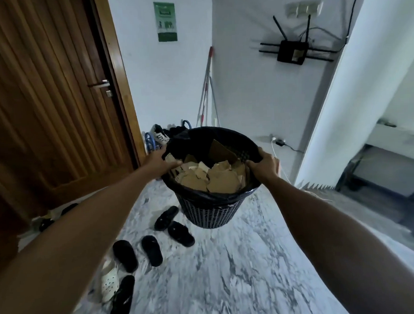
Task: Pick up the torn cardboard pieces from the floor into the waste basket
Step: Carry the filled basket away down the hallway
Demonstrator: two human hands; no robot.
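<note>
A black mesh waste basket (pixel 210 213) with a black liner is held up off the marble floor, tilted toward me. Several torn brown cardboard pieces (pixel 216 177) fill it. My left hand (pixel 160 162) grips the basket's left rim, thumb inside over the liner. My right hand (pixel 265 165) grips the right rim, fingers curled over the edge. Both arms are stretched forward.
A brown wooden door (pixel 47 103) stands at the left. Black slippers (pixel 174 225) and a white clog (pixel 110 281) lie on the floor below the basket. More shoes (pixel 159 135) and mop handles (pixel 207 86) are by the far wall. A doorway opens at the right.
</note>
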